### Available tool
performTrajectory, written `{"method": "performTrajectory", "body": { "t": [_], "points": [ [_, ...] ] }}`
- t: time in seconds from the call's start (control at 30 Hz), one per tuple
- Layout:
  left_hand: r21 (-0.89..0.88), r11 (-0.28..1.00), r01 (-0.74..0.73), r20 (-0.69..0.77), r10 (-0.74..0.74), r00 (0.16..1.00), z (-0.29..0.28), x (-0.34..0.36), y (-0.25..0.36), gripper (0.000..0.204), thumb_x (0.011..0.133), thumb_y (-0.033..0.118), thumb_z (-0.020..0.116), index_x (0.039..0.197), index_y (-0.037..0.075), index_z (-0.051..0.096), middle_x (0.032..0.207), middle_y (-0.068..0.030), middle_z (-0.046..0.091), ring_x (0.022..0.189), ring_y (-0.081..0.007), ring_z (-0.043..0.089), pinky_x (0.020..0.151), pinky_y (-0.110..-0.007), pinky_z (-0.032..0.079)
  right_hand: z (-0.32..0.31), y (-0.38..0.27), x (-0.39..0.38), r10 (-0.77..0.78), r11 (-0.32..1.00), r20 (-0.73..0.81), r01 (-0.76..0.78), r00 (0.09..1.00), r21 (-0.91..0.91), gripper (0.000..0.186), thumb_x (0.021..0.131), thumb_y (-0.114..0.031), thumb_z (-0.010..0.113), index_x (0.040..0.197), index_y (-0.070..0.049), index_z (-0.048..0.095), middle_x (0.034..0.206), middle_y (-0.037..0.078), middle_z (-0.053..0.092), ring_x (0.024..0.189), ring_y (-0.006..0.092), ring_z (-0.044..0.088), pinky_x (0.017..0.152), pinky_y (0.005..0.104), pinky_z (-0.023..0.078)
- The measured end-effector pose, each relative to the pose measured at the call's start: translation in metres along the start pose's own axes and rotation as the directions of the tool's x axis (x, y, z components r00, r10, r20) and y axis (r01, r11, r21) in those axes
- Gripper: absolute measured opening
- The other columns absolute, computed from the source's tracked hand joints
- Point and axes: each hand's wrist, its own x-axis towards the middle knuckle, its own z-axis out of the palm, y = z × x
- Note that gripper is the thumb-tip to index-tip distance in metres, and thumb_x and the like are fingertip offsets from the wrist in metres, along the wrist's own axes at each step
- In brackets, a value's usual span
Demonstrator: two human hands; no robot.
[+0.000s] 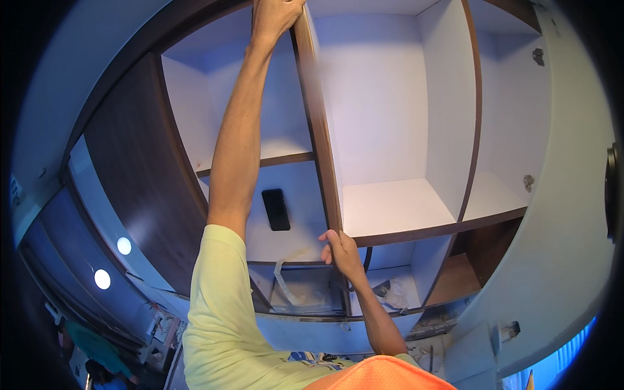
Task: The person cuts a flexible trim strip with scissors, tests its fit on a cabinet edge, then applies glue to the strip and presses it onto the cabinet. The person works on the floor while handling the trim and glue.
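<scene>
A tall brown wooden strip runs upright along the front edge of a divider in a white-lined cabinet. High up, my left hand is closed at the strip's top, its fingertips partly cut off by the picture's upper edge. My right hand is at the strip's lower end, fingers apart and slightly bent; whether it touches the wood is hard to tell. Between my arms, a black phone lies in a lower left compartment. Below it, a pale curled strip of tape or film hangs over a shelf edge.
A dark brown door panel stands left. Large white compartments open on the right, with metal hinges on the far side wall. Crumpled clear plastic lies in a bottom compartment. Another person in green is at lower left.
</scene>
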Motion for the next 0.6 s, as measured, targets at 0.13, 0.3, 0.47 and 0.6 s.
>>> {"method": "performTrajectory", "body": {
  "t": [0.13,0.3,0.47,0.6],
  "points": [
    [0.091,0.995,-0.039,0.058,0.034,0.998,-0.002,0.004,-0.001,0.056,0.076,0.024,0.072,0.119,-0.01,0.062,0.089,-0.0249,0.064,0.084,-0.0368,0.063,0.077,-0.043,0.05,0.001,0.002,0.0,0.009,1.0,-0.009,-0.009,1.0,0.017,0.04,0.105,-0.035,0.044,0.1,0.001,0.064,0.061,0.006,0.06,0.051,0.0089,0.053,0.052,0.0238,0.043],
    [0.034,0.999,-0.012,-0.036,0.013,0.999,-0.001,-0.001,0.009,0.052,0.077,0.025,0.07,0.115,-0.01,0.064,0.087,-0.0235,0.063,0.082,-0.0354,0.063,0.077,-0.042,0.05,0.0,0.003,0.0,0.008,1.0,-0.011,-0.008,1.0,-0.006,0.042,0.105,-0.037,0.044,0.1,0.0,0.064,0.06,0.005,0.06,0.051,0.009,0.054,0.052,0.024,0.043],
    [-0.005,0.999,0.049,-0.019,-0.049,0.999,-0.002,-0.002,0.015,0.047,0.078,0.027,0.068,0.109,-0.009,0.066,0.085,-0.0218,0.062,0.079,-0.0339,0.061,0.074,-0.042,0.049,0.0,0.003,0.0,-0.001,1.0,-0.017,0.001,1.0,-0.012,0.042,0.105,-0.036,0.044,0.1,0.0,0.065,0.06,0.005,0.06,0.051,0.0089,0.054,0.052,0.0238,0.043],
    [0.033,0.999,0.029,0.025,-0.03,0.999,-0.004,0.0,0.012,0.044,0.079,0.025,0.068,0.108,-0.009,0.065,0.08,-0.0197,0.059,0.075,-0.0327,0.058,0.072,-0.043,0.048,0.003,0.001,0.0,0.011,1.0,-0.027,-0.012,1.0,-0.025,0.042,0.105,-0.036,0.044,0.1,0.0,0.065,0.06,0.005,0.06,0.051,0.0087,0.054,0.052,0.0239,0.043]
  ]
}}
